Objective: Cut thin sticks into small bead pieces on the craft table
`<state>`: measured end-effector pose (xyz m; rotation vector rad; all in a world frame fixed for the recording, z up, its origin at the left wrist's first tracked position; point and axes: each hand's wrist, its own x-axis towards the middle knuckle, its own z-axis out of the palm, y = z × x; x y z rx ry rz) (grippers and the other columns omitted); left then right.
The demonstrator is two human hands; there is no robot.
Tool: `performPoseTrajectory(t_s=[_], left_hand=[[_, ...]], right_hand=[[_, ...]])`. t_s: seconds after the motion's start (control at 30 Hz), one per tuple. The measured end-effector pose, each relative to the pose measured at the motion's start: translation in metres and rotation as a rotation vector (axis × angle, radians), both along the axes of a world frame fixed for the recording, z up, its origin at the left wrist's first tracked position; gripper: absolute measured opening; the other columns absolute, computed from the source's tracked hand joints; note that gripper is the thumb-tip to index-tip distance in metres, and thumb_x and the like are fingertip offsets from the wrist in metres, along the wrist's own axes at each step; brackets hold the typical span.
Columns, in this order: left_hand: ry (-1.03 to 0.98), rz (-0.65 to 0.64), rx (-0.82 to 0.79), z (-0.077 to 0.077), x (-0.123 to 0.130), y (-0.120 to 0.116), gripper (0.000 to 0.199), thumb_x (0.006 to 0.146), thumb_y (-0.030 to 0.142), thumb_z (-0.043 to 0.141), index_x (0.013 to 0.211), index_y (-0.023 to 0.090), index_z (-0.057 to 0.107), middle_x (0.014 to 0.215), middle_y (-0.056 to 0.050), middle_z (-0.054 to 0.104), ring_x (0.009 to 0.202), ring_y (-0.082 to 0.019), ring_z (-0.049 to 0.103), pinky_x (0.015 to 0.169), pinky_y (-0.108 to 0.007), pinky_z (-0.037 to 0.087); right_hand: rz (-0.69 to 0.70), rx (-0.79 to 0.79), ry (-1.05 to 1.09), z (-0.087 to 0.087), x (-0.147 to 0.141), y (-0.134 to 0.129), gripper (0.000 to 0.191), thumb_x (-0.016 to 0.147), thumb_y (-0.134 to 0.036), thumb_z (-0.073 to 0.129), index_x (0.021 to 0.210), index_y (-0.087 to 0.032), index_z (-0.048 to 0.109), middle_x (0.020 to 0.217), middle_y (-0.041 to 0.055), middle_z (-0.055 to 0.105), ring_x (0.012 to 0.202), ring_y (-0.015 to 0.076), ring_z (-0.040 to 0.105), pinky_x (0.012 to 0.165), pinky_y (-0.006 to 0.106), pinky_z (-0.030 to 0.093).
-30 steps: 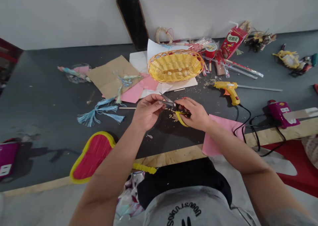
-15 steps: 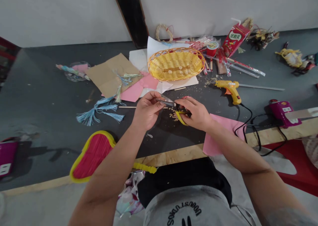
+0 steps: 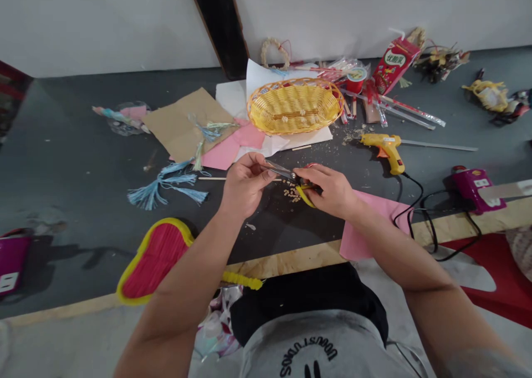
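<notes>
My right hand (image 3: 330, 188) is wrapped around the handles of a pair of scissors (image 3: 286, 171), which have a yellow grip showing below the fingers. The blades point left toward my left hand (image 3: 245, 184). My left thumb and fingers are pinched together right at the blade tips; whatever lies between them is too small to make out. Beneath the scissors, small pale cut bits (image 3: 292, 191) are scattered on the dark table. A thin wooden stick (image 3: 213, 178) lies partly behind my left hand.
A yellow woven basket (image 3: 274, 115) rests on papers beyond my hands. Right of it are a yellow glue gun (image 3: 388, 152), its black cord (image 3: 421, 192) and pink paper (image 3: 357, 234). Blue tassels (image 3: 152, 192) and a pink, yellow-edged padded shape (image 3: 155, 261) lie left.
Both hands hold nearly the same place. The scissor blades appear a little closer together than before.
</notes>
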<state>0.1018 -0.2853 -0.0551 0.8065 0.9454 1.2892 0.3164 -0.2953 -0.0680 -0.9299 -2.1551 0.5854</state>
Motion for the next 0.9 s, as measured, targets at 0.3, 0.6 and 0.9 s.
performPoseTrajectory(t_s=[0.3, 0.6, 0.9], left_hand=[[0.841, -0.141, 0.336, -0.006, -0.007, -0.003, 0.005, 0.076, 0.023, 0.076, 0.078, 0.021, 0.071, 0.078, -0.003, 0.07, 0.081, -0.019, 0.061, 0.077, -0.031, 0.049], [1.245, -0.427, 0.758, -0.018, -0.001, -0.009, 0.03, 0.092, 0.015, 0.054, 0.103, 0.029, 0.078, 0.107, -0.008, 0.074, 0.106, -0.028, 0.053, 0.092, -0.046, 0.039], [1.453, -0.354, 0.811, -0.017, 0.0, -0.012, 0.036, 0.093, 0.01, 0.051, 0.114, 0.027, 0.074, 0.111, -0.009, 0.072, 0.108, -0.029, 0.051, 0.089, -0.046, 0.035]], right_hand=[[-0.238, -0.103, 0.15, -0.004, 0.007, 0.012, 0.034, 0.089, -0.034, 0.068, 0.12, -0.021, 0.066, 0.105, 0.0074, 0.073, 0.086, 0.0179, 0.068, 0.082, 0.032, 0.057], [-0.25, -0.117, 0.18, -0.002, 0.01, 0.015, 0.034, 0.09, -0.038, 0.067, 0.118, -0.02, 0.065, 0.094, 0.0042, 0.071, 0.079, 0.0155, 0.064, 0.076, 0.03, 0.055], [-0.262, -0.113, 0.206, -0.001, 0.011, 0.017, 0.033, 0.089, -0.037, 0.068, 0.116, -0.019, 0.066, 0.094, 0.004, 0.071, 0.077, 0.0144, 0.064, 0.074, 0.028, 0.054]])
